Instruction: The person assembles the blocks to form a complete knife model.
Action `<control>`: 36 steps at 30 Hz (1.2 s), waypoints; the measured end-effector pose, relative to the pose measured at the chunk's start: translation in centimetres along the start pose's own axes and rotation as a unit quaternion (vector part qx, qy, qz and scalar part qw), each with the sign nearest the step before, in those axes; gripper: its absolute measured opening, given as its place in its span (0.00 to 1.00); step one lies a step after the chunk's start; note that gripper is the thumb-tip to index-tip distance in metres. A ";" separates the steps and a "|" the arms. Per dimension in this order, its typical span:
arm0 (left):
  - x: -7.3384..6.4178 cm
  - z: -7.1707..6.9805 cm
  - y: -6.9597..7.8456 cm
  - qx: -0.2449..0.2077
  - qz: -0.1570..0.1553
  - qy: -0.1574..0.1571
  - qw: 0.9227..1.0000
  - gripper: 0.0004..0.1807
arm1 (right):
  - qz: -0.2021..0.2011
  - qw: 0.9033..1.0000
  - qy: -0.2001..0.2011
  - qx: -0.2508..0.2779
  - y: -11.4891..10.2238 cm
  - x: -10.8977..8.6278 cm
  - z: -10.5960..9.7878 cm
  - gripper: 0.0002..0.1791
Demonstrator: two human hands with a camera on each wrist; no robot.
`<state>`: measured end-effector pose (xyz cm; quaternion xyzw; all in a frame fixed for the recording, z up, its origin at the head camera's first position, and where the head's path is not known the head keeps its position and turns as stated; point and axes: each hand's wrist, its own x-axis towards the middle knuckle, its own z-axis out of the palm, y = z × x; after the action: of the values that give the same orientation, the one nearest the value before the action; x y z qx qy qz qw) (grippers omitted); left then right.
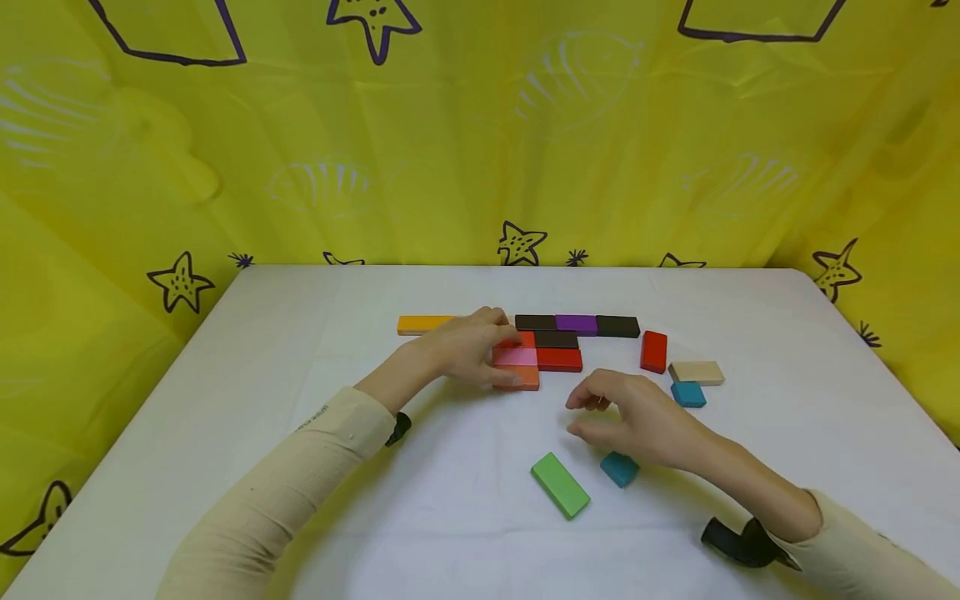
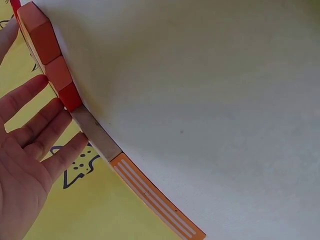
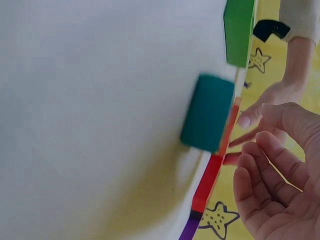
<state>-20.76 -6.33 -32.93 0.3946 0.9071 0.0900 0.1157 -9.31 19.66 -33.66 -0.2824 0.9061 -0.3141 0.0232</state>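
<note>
My left hand (image 1: 472,346) reaches over a group of flat wooden blocks, its fingers fairly straight. Its thumb lies at the salmon-orange block (image 1: 529,380), and its fingertips are by a red block (image 1: 528,338); a pink block (image 1: 517,357) sits between these two. In the left wrist view the fingers (image 2: 30,102) are spread along the blocks' edges. To the right of the pink block lies a longer red block (image 1: 561,360), with a dark block (image 1: 557,339) behind it. My right hand (image 1: 641,417), loosely curled and holding nothing, hovers near a teal block (image 1: 619,469).
Behind the group runs a row with yellow-orange (image 1: 423,324), dark (image 1: 536,322), purple (image 1: 576,325) and another dark block (image 1: 618,327). Loose at right are red (image 1: 654,352), beige (image 1: 697,372) and teal (image 1: 688,394) blocks. A green block (image 1: 560,486) lies in front.
</note>
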 end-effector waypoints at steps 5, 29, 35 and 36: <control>0.0 0.1 0.0 -0.001 0.000 0.002 1.000 0.39 | 0.002 1.000 -0.018 0.004 -0.8 -1.5 0.1 0.12; -0.1 0.3 0.0 0.004 0.003 0.005 1.000 0.38 | -0.004 0.998 -0.068 0.009 -2.2 -4.2 1.8 0.21; -0.1 0.3 0.0 0.005 0.006 0.009 1.000 0.37 | -0.011 0.998 -0.064 0.005 -2.3 -4.2 2.0 0.19; -0.1 0.3 0.0 0.004 0.007 0.010 1.000 0.37 | -0.015 0.998 -0.062 0.003 -2.3 -4.2 2.1 0.20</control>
<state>-20.58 -6.37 -33.24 0.4007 0.9057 0.0908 0.1044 -4.22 19.22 -34.52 -0.3152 0.8977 -0.2986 0.0757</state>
